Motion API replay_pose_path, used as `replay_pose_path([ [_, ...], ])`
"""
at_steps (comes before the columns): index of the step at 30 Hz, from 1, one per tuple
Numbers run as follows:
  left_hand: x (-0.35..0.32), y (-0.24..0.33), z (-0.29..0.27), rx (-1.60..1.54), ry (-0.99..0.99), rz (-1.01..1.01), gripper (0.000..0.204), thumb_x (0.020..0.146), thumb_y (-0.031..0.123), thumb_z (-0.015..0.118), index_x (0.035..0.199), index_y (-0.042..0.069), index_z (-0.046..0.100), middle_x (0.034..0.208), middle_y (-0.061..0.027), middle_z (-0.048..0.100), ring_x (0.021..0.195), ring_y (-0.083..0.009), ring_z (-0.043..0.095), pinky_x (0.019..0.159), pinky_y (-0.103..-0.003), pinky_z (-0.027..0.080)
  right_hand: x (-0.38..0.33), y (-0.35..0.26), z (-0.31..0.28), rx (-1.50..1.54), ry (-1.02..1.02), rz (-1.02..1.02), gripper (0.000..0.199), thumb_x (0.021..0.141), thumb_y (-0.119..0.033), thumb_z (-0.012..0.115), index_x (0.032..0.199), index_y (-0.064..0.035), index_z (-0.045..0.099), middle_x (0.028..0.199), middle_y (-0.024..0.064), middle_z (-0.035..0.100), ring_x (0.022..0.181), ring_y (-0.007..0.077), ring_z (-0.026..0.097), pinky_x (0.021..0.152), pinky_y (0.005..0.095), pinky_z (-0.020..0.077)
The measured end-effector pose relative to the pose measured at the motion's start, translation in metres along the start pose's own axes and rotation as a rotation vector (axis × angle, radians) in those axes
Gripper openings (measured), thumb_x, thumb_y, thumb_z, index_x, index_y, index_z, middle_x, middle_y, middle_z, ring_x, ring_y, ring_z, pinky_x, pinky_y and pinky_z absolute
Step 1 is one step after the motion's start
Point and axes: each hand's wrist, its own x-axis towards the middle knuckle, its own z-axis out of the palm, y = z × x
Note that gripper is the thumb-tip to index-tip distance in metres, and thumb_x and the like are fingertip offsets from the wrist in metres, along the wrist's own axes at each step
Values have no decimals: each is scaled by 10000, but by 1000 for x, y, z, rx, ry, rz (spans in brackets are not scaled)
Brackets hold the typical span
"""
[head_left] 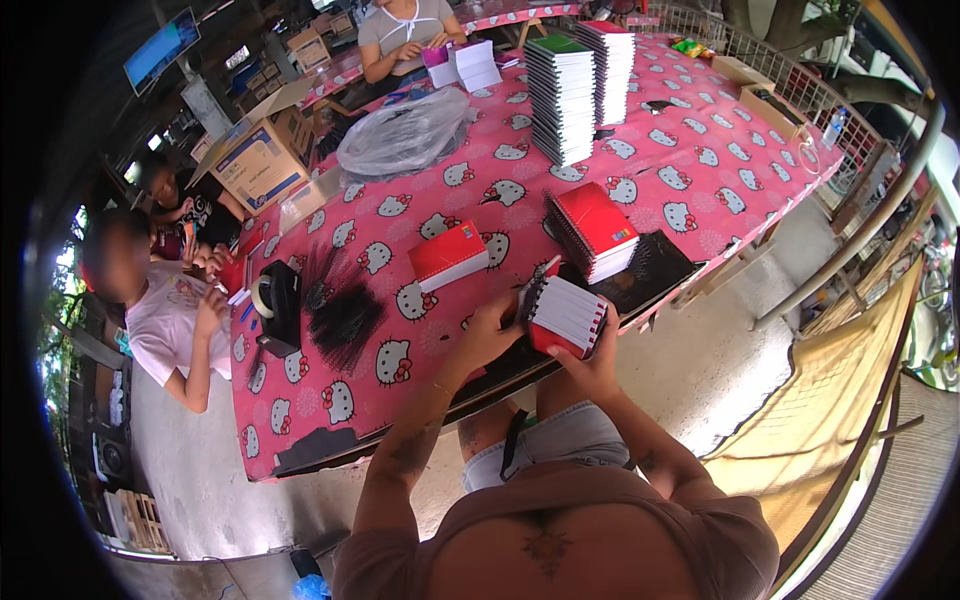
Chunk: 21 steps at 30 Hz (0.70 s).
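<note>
My right hand (594,362) is wrapped round a small red spiral notebook (568,308) above the table's near edge, its white page edges upward. At its left side my left hand (495,325) pinches near the dark coil; the fingertips are partly hidden, so whether they grip coil or cover I cannot make out. Just beyond, a stack of red notebooks (598,225) with black coils stands on a black sheet (655,270). Left of it lies a red block of bound pages (449,255). Farther left is a heap of loose black spiral coils (345,312).
The pink cartoon-print table (395,205) holds a black tape dispenser (277,305), a cardboard box (262,160), a clear plastic bag (405,132) and tall notebook stacks (562,100). People sit at the left (165,310) and far side (405,40), handling items.
</note>
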Motion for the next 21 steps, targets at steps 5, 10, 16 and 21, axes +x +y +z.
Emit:
replay_pose_path([
  [5,-3,19,-9,123,541,-74,339,912,-1,554,1250,3,549,1175,-98,646,1099,-210,620,965,-353,484,0,-1,-5,-68,6,-17,1055,661,-100,915,1472,4,248,1331,158,449,1245,249,491,1067,385,397],
  [10,-40,33,-49,-848,421,231,299,815,-36,568,1107,23,597,1038,-87,657,994,-207,630,856,-398,532,-1,-7,1,20,-3,-18,1063,661,-82,912,1481,2,241,1334,151,453,1257,239,487,1072,383,397],
  [16,-65,93,-2,127,31,-129,147,789,-6,619,908,77,637,886,-78,644,997,-222,620,919,-480,509,-2,-5,-4,6,-5,6,1094,661,-101,921,1496,5,222,1350,159,456,1256,244,494,1071,383,403],
  [21,-60,133,16,1184,144,560,62,828,122,651,889,121,650,1011,-56,627,1060,-229,589,1049,-633,382,0,-8,-4,-70,-5,-43,1089,677,-89,906,1506,5,207,1338,169,475,1246,253,509,1066,390,412],
])
